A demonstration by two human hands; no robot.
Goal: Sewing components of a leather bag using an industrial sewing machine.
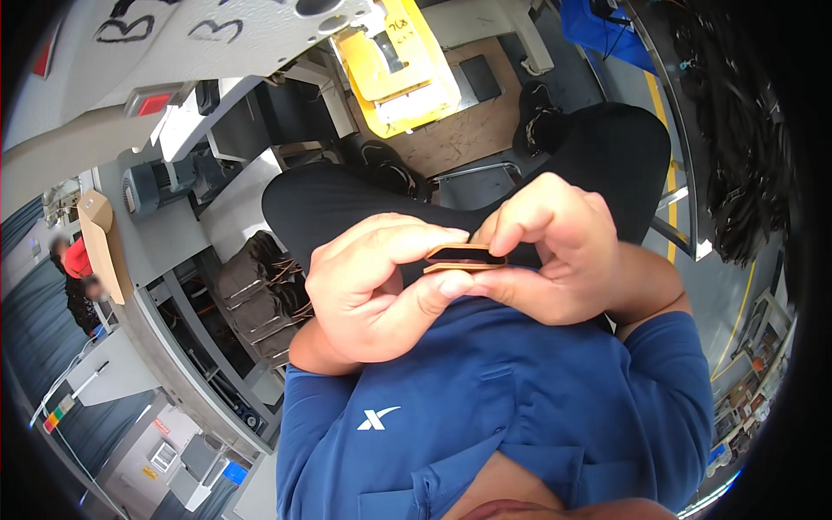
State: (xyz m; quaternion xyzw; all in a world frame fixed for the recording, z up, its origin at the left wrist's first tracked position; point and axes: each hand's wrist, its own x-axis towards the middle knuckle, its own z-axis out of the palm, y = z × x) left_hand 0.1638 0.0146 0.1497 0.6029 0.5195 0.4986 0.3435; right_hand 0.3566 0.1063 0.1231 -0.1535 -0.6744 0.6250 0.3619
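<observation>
My left hand and my right hand meet in front of my chest, above my lap. Between them they pinch a small brown piece with tan edges. It looks like a folded strip or sleeve, with a dark gap between its upper and lower layers; its exact kind does not show. My left thumb and forefinger grip its left end, and my right thumb and forefinger grip the right end. Fingertips cover both ends.
A yellow tray sits beyond my knees, beneath the white machine body. Dark bundles lie at the left, and black strands hang on a rack at the right. Far left, another person is by a cardboard piece.
</observation>
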